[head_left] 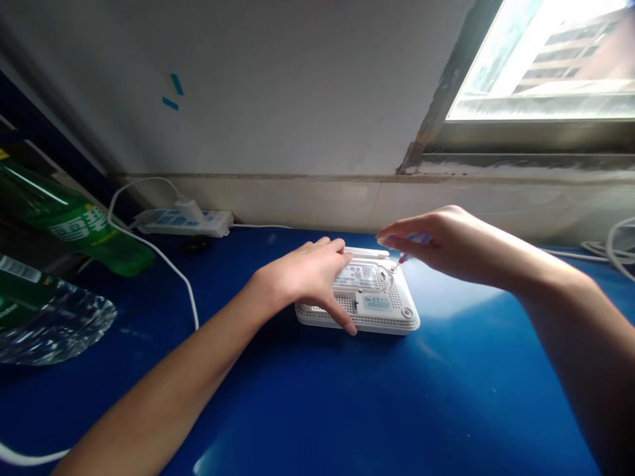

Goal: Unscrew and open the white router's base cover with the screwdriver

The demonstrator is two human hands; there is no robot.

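Observation:
A white router-like device (380, 304) lies flat on the blue table (317, 403), its labelled, vented side up. Across its left part my left hand (312, 274) is wrapped, thumb on the near edge and fingers toward the far edge. My right hand (421, 238) is closed on a small screwdriver (407, 256) with a translucent purplish handle and a reddish end. Its thin tip points at the round corner recess at the device's far right. Whether the tip touches the recess cannot be made out.
Left of the hands stand a power strip (213, 223) with a white plug and cable (171, 258), a green bottle (84, 225) and a clear bottle (69, 324). White cables (598, 248) lie at the right. A wall (297, 86) and window frame close off the back.

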